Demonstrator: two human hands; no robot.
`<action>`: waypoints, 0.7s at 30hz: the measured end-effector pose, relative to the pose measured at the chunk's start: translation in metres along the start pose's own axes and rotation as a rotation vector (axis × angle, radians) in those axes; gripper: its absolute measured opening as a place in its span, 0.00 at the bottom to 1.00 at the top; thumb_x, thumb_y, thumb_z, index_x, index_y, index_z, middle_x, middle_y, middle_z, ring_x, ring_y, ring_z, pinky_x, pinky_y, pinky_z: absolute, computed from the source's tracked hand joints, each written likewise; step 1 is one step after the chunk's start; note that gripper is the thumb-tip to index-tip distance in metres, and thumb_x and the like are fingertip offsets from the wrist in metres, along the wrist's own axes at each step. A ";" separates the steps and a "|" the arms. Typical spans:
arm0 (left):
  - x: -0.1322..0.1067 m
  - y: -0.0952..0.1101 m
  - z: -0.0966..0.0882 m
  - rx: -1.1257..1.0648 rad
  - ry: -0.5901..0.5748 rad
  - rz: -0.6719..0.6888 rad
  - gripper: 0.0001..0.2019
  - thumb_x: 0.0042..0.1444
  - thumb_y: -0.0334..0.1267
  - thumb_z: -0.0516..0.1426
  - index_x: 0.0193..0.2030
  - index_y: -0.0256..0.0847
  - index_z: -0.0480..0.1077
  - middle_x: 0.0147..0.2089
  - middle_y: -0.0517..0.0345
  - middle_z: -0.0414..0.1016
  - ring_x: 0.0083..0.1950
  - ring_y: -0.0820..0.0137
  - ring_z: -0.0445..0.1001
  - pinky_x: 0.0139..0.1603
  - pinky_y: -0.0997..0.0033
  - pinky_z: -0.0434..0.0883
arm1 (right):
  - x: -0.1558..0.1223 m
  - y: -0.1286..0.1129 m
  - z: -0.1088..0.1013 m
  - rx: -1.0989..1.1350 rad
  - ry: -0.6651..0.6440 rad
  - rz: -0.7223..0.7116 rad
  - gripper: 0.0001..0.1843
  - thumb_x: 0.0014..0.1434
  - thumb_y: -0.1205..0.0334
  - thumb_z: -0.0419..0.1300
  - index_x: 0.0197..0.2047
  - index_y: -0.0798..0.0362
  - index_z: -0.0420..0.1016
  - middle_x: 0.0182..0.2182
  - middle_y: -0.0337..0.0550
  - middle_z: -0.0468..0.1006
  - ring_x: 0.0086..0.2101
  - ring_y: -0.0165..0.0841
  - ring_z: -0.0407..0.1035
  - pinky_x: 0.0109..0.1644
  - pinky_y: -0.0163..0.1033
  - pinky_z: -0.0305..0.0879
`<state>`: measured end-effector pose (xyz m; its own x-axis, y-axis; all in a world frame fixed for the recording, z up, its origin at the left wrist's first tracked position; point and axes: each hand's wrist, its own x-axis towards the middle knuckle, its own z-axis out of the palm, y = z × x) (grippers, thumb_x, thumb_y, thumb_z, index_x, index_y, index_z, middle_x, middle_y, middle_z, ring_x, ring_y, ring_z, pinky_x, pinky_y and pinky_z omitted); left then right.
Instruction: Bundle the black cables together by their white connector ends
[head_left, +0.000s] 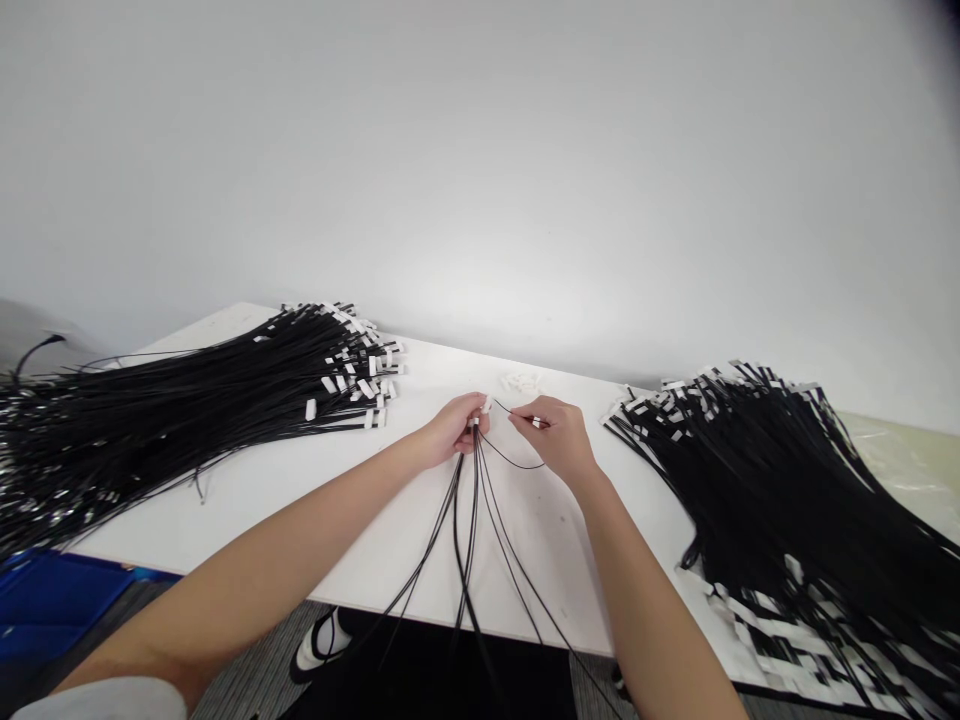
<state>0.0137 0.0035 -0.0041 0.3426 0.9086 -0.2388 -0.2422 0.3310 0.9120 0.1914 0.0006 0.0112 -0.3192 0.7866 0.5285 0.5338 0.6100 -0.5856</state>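
Near the middle of the table, my left hand (459, 428) is closed around a small white connector (487, 404) with several thin black wires (475, 500) running down from it over the table's front edge. My right hand (553, 432) sits just to the right, thumb and fingers pinched on one thin black wire (501, 406). That wire's end points toward the connector; whether it touches is too small to tell. Another wire loops between the two hands. Just behind them lies a little pile of loose white connectors (522, 383).
At the left lies a large bundle of black cables (187, 410) with white connectors at its right end. A second big bundle (780, 480) covers the table's right side. A white wall (480, 180) stands behind the white table (300, 510). Below left is a blue bin (64, 610).
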 end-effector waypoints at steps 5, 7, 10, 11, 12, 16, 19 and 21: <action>0.000 0.000 0.000 0.018 -0.007 -0.002 0.10 0.50 0.44 0.50 0.30 0.41 0.55 0.19 0.65 0.58 0.14 0.82 0.47 0.12 0.83 0.42 | 0.000 -0.001 -0.001 -0.024 0.016 0.008 0.05 0.52 0.64 0.58 0.29 0.49 0.76 0.25 0.37 0.73 0.24 0.27 0.62 0.27 0.33 0.57; 0.000 -0.001 0.000 0.037 -0.014 -0.006 0.09 0.50 0.44 0.51 0.31 0.41 0.55 0.20 0.65 0.58 0.14 0.82 0.47 0.12 0.83 0.42 | 0.001 -0.002 -0.002 -0.029 0.049 0.017 0.05 0.53 0.64 0.57 0.29 0.49 0.75 0.25 0.37 0.72 0.25 0.27 0.62 0.26 0.33 0.57; -0.001 -0.002 0.001 0.070 -0.037 -0.009 0.09 0.50 0.44 0.51 0.32 0.42 0.56 0.20 0.65 0.58 0.14 0.82 0.46 0.12 0.83 0.41 | 0.002 -0.003 -0.005 -0.025 0.081 0.027 0.06 0.53 0.63 0.57 0.30 0.50 0.75 0.25 0.38 0.72 0.25 0.27 0.62 0.26 0.32 0.57; -0.002 -0.002 0.001 0.078 -0.045 -0.008 0.09 0.50 0.44 0.51 0.33 0.42 0.56 0.20 0.65 0.58 0.14 0.82 0.46 0.12 0.83 0.41 | 0.002 -0.003 -0.005 -0.024 0.080 0.027 0.06 0.53 0.63 0.57 0.29 0.50 0.75 0.25 0.38 0.72 0.25 0.26 0.62 0.25 0.32 0.57; -0.002 -0.002 0.002 0.084 -0.050 -0.005 0.10 0.50 0.45 0.51 0.33 0.42 0.56 0.20 0.66 0.57 0.14 0.82 0.46 0.12 0.83 0.41 | 0.002 -0.002 -0.005 -0.024 0.076 0.025 0.06 0.53 0.63 0.57 0.29 0.50 0.75 0.25 0.37 0.72 0.24 0.26 0.61 0.25 0.32 0.57; -0.005 0.000 0.003 0.100 -0.063 -0.010 0.09 0.51 0.44 0.51 0.33 0.43 0.56 0.19 0.66 0.55 0.15 0.82 0.46 0.13 0.84 0.41 | 0.002 -0.002 -0.003 -0.016 0.073 -0.001 0.06 0.53 0.65 0.57 0.29 0.50 0.75 0.25 0.38 0.71 0.24 0.26 0.61 0.25 0.32 0.57; -0.006 0.002 0.004 0.108 -0.074 -0.017 0.08 0.51 0.43 0.51 0.33 0.43 0.56 0.18 0.67 0.54 0.15 0.82 0.45 0.13 0.84 0.41 | 0.002 -0.001 -0.002 0.002 0.077 0.000 0.06 0.53 0.65 0.56 0.29 0.51 0.75 0.25 0.38 0.71 0.25 0.26 0.62 0.25 0.32 0.57; -0.007 0.002 0.004 0.111 -0.082 -0.014 0.08 0.51 0.43 0.50 0.32 0.43 0.56 0.18 0.67 0.53 0.15 0.82 0.45 0.13 0.84 0.41 | 0.002 -0.001 -0.002 0.006 0.074 0.003 0.06 0.53 0.66 0.56 0.29 0.51 0.74 0.25 0.38 0.71 0.25 0.26 0.62 0.26 0.32 0.57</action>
<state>0.0146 -0.0029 0.0007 0.4189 0.8791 -0.2275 -0.1367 0.3088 0.9413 0.1914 0.0011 0.0140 -0.2584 0.7796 0.5706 0.5301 0.6082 -0.5909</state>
